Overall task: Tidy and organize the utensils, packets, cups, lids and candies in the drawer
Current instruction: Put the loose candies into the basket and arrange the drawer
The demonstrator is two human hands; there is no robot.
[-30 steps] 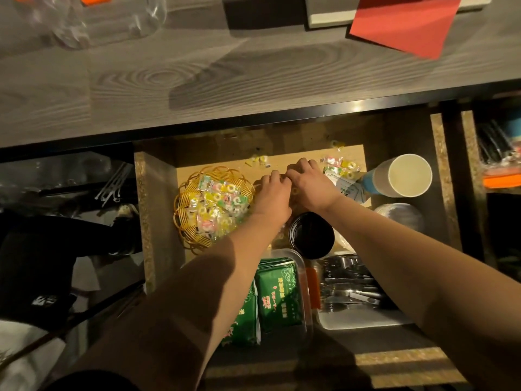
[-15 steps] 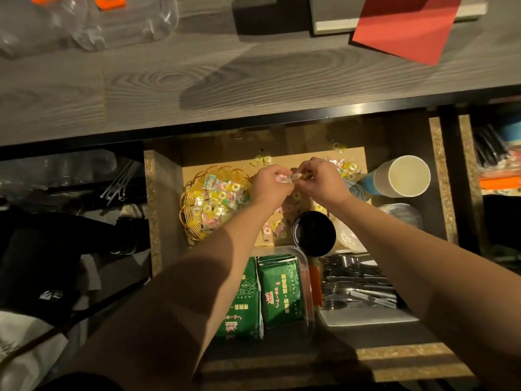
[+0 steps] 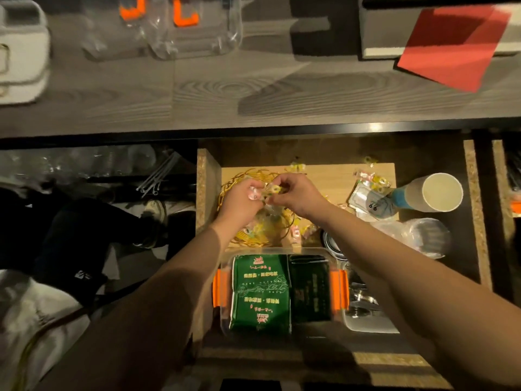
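1. Looking down from the head camera, I saw both hands meeting above the gold wire basket (image 3: 255, 238) at the back left of the open drawer (image 3: 207, 193).
2. My left hand (image 3: 239, 200) had its fingers curled round a clump of wrapped candies (image 3: 267, 190); my right hand (image 3: 298, 197) pinched the same clump from the other side, so the two hands nearly touched.
3. The clump lay roughly left to right between the hands; I could not tell how any single wrapper pointed.
4. The basket sat just beside the drawer's left wall, leaving little room on that side; bare drawer floor stayed open behind and to the right of the hands.
5. Loose candies (image 3: 369, 179) lay scattered towards the back right, near a paper cup (image 3: 431, 193) on its side with its mouth facing right.
6. A clear plastic lid (image 3: 428, 235) rested just in front of the cup.
7. Nearer me, a clear container (image 3: 222, 289) with orange clips held green packets (image 3: 260, 292), their long axes running front to back.
8. Metal utensils (image 3: 363, 299) lay in a white tray (image 3: 369, 325) right of the container.
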